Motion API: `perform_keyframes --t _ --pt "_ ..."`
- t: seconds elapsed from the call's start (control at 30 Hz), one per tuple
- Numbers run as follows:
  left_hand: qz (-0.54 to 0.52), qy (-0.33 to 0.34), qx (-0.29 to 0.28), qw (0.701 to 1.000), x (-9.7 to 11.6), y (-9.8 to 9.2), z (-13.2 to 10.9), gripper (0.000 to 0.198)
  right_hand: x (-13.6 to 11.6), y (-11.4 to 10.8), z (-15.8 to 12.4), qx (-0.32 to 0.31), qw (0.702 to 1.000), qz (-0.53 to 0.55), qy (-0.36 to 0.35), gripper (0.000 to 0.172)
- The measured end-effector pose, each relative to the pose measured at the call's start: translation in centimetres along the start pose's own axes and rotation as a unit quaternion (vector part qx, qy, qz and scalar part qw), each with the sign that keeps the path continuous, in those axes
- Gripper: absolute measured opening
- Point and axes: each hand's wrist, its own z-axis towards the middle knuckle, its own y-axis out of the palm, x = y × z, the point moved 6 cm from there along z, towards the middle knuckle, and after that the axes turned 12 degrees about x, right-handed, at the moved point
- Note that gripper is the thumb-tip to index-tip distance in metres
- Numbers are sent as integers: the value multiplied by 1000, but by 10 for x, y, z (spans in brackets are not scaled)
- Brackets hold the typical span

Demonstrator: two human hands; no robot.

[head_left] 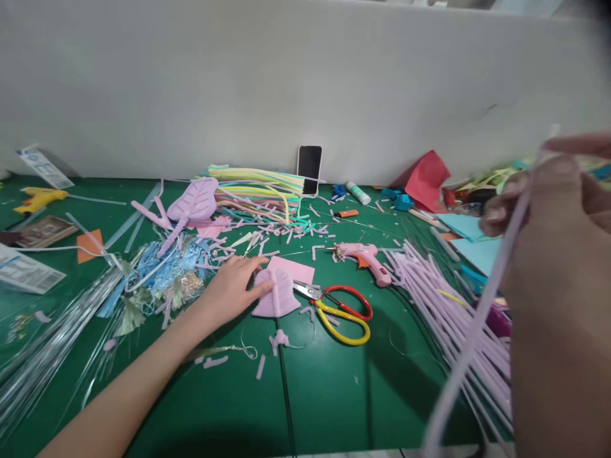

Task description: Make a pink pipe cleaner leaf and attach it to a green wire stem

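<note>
My left hand (233, 286) reaches across the green table (324, 394) and rests with fingers stretched out on a small pink leaf made of straw pieces (277, 294). That leaf lies on a pink paper sheet (298, 270). Close to the camera at the right, my right hand (548, 216) is raised, blurred, and pinches a long pale pink straw (477, 318) that runs down toward the table's front edge. Red and yellow scissors (341, 310) lie just right of the leaf.
A pink glue gun (365, 257) lies behind the scissors, beside a heap of pink straws (443, 299). Coloured straws (258, 187), a larger pink leaf (193, 203), a phone (310, 168) against the wall, paper sheets (472, 238) and a yellow glue gun (38, 198) surround them.
</note>
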Motion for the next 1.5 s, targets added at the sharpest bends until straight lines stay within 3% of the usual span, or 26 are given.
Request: perform_keyframes --t 0.17,0.33,0.47,0.6,0.7,0.8,1.0,1.1,1.2,1.3,1.4,1.5 --pt "-28 -37 -23 999 2 2 -1 52 -1 35 -34 -71 978 165 102 32" --pt "-126 -98 -17 987 0 0 0 41 6 65 -62 -145 916 304 218 29" --pt "-268 -164 -6 949 -2 -2 0 36 4 81 -93 -218 917 262 208 32" --pt "-425 -229 7 876 0 -1 -6 43 -1 93 -128 -304 893 246 223 30" --pt "-465 -259 29 846 0 0 -12 43 1 96 -148 -309 884 232 264 32" --pt "-472 -269 45 839 0 1 -17 41 5 99 -165 -318 877 206 297 34" --pt "-446 -230 28 864 4 8 -20 41 6 110 -186 -370 829 224 355 39" --pt "-344 -150 28 926 10 5 -23 41 9 112 -186 -361 831 221 360 40" --pt "-133 -15 63 989 25 -6 -33 14 12 112 -186 -356 840 205 355 42" --pt "-39 64 12 997 36 -5 -48 13 14 114 -188 -360 837 201 361 42" --pt "-24 71 -29 997 36 0 -58 11 16 113 -186 -352 843 199 355 40" --pt "-32 49 -12 998 31 0 -56 9 16 105 -175 -319 879 178 307 39"
